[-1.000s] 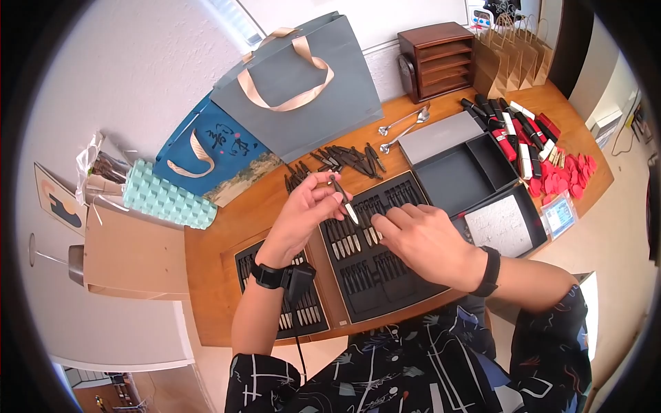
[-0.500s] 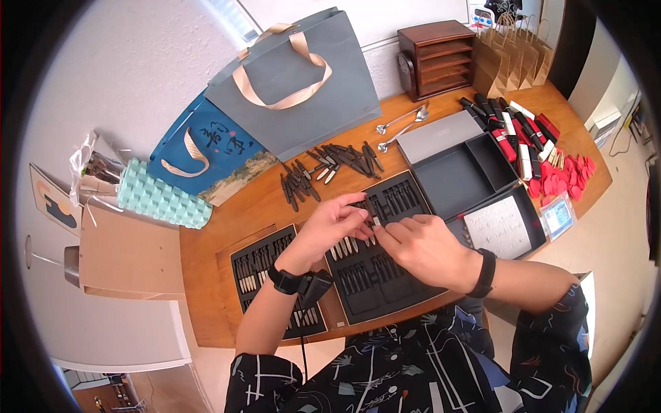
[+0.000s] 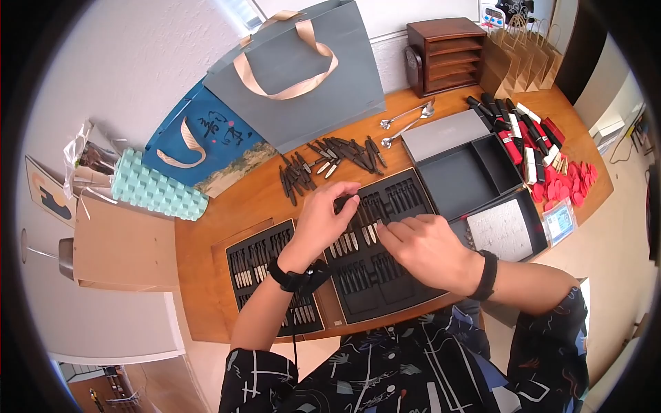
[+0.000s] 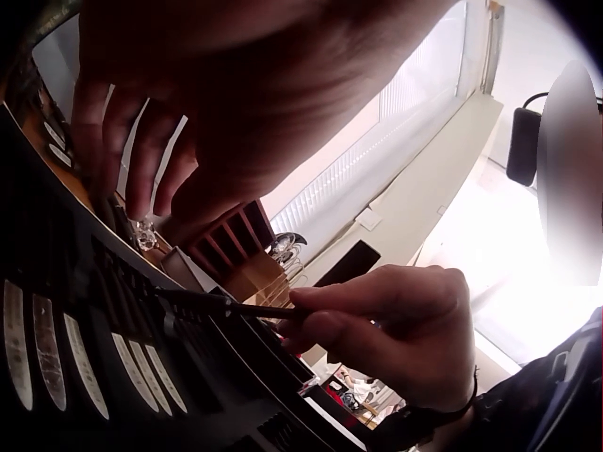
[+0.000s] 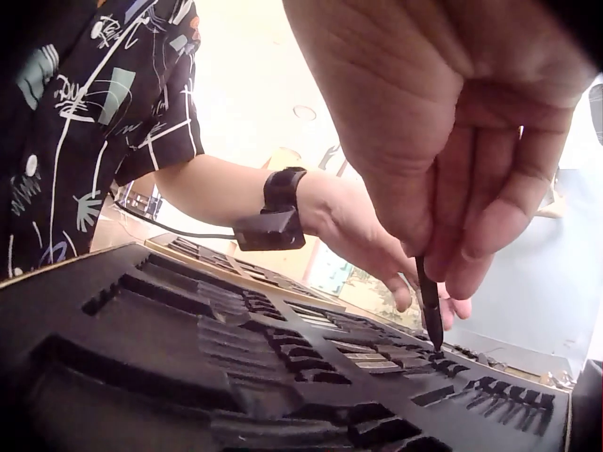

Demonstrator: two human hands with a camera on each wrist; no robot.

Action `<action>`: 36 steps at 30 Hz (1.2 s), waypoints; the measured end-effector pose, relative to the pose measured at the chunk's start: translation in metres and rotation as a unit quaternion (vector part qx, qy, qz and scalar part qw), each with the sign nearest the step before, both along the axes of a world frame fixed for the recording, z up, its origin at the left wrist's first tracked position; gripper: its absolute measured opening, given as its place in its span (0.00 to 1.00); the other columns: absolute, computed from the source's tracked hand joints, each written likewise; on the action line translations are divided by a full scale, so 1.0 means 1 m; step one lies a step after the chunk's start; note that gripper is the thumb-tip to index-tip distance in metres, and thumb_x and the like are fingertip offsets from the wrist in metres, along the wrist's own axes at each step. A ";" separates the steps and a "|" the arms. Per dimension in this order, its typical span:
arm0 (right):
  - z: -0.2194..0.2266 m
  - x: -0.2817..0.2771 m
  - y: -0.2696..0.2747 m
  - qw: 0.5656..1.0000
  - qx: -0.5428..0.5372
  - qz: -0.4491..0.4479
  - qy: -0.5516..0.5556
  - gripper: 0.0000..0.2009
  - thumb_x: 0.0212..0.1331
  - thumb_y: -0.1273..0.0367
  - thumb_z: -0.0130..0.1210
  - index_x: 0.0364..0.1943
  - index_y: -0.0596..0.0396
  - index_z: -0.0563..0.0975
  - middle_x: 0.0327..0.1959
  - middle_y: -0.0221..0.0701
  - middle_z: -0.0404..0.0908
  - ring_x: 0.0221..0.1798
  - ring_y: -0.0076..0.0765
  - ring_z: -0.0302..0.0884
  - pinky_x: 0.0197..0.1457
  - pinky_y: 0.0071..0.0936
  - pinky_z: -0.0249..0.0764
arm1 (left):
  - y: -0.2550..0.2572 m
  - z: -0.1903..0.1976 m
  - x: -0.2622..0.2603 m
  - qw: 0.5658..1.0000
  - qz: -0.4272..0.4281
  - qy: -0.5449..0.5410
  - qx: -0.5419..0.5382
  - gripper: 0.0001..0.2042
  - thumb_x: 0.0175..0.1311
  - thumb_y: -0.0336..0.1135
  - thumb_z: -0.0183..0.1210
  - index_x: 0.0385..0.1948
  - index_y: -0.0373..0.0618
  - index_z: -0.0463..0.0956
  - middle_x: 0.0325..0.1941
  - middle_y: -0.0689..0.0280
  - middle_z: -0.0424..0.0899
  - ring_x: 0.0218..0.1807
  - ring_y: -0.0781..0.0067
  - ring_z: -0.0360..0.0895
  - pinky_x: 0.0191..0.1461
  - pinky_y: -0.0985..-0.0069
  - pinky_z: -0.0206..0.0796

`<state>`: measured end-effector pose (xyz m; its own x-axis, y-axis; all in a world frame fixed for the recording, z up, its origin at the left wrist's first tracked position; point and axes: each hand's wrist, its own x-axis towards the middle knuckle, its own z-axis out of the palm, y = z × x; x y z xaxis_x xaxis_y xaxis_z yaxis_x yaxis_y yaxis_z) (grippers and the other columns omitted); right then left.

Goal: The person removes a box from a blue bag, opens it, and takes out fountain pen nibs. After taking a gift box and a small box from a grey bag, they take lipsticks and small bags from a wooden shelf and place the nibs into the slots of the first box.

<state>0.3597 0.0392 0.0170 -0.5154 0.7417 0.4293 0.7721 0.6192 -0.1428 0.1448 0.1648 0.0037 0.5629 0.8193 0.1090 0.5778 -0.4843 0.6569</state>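
Observation:
My right hand (image 3: 430, 248) pinches a slim dark pointed piece (image 5: 432, 315) between thumb and fingers. In the right wrist view its tip points down, close over the black slotted tray (image 3: 406, 289). To the left, my left hand (image 3: 320, 220) hangs above the same tray, fingers loosely bent; nothing shows held in it in the left wrist view. Pale blade-shaped ends (image 4: 85, 365) of several slim pieces show in the tray's slots. A second slotted tray (image 3: 241, 249) lies at the left, partly hidden by the left forearm.
Loose slim dark pieces (image 3: 344, 153) lie behind the trays. Two metal spoons (image 3: 407, 125) and a grey open box (image 3: 454, 175) are to their right. Black, white and red tubes (image 3: 527, 131) pile up near red petal-like pieces (image 3: 568, 184). Gift bags (image 3: 303, 103) stand along the wall.
My left hand held a slim pale-ended piece and brought it to the right hand; it has since moved slightly back left without that piece showing. My right hand stays over the tray.

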 end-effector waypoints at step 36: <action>-0.007 -0.002 0.008 0.989 -0.098 -0.021 -0.111 0.08 0.51 0.72 0.61 0.36 0.56 0.83 0.40 0.33 0.78 0.49 0.38 0.78 0.48 0.32 0.77 | 0.015 -0.014 0.030 0.978 -0.040 0.182 0.092 0.28 0.53 0.54 0.78 0.49 0.42 0.84 0.44 0.54 0.86 0.50 0.47 0.83 0.57 0.53 0.69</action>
<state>0.3581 0.0473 0.0102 -0.5478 0.8220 0.1557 0.8223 0.5633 -0.0804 0.1749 0.1801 -0.0108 0.6535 0.7563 0.0312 0.7126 -0.6286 0.3114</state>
